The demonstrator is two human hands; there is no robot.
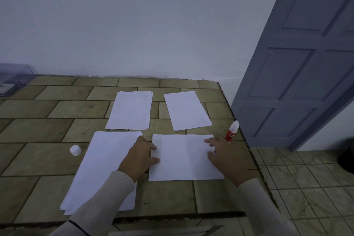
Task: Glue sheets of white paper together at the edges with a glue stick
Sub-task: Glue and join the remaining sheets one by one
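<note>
Near-right white sheet (183,157) lies flat on bench (38,159). Left hand (140,156) fingers (153,147) bent on its left edge, grip unclear; right hand (228,157) fingers spread on its right edge. Glue bottle (231,131) stands just beside.

A tiled counter (47,159) is stretching back to a pale wall (134,25). A clear plastic box (13,80) is sitting at the counter's far left, against that wall. A grey-blue panelled door (298,82) is standing beside the counter's right edge. Below it, a patterned tiled floor (306,188) is showing, with a dark object (346,155) sitting at the frame's edge, cut off.
</note>
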